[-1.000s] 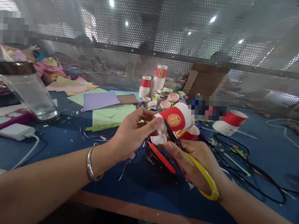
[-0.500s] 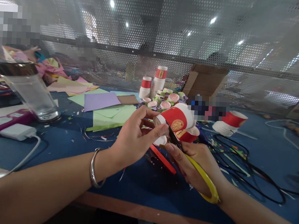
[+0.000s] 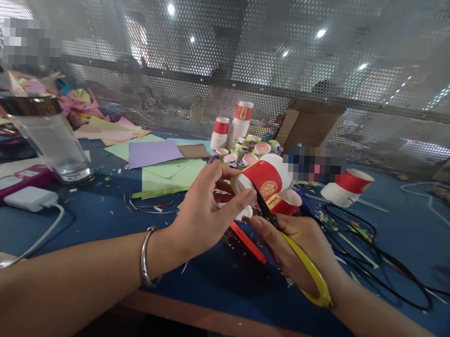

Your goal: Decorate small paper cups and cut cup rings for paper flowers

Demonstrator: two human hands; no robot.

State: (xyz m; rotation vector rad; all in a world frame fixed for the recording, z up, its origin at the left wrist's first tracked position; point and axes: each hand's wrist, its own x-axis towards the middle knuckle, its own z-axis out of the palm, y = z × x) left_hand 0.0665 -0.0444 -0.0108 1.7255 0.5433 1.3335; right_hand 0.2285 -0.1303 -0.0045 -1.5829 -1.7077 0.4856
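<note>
My left hand (image 3: 203, 210) pinches the base end of a red and white paper cup (image 3: 264, 175) that lies on its side in the air, rim away from me. My right hand (image 3: 294, 245) grips yellow-handled scissors (image 3: 299, 263), whose dark blades (image 3: 261, 203) point up against the cup's red wall near its gold emblem. A second red and white cup (image 3: 285, 203) lies just behind the scissors on the blue table (image 3: 94, 217). A silver bangle (image 3: 147, 257) circles my left wrist.
Stacks of red and white cups (image 3: 237, 123) and cut cup bottoms (image 3: 248, 149) stand behind. More stacked cups (image 3: 346, 187) lie on their side at right. Coloured paper sheets (image 3: 161, 162), a glass jar (image 3: 51, 139), a white charger (image 3: 31, 198), black cables (image 3: 375, 252), a red strip (image 3: 247, 242).
My left hand has turned the cup slightly, so the gold emblem has shifted lower. The scissor blades have tilted a little further into the cup wall. The view has crept right.
</note>
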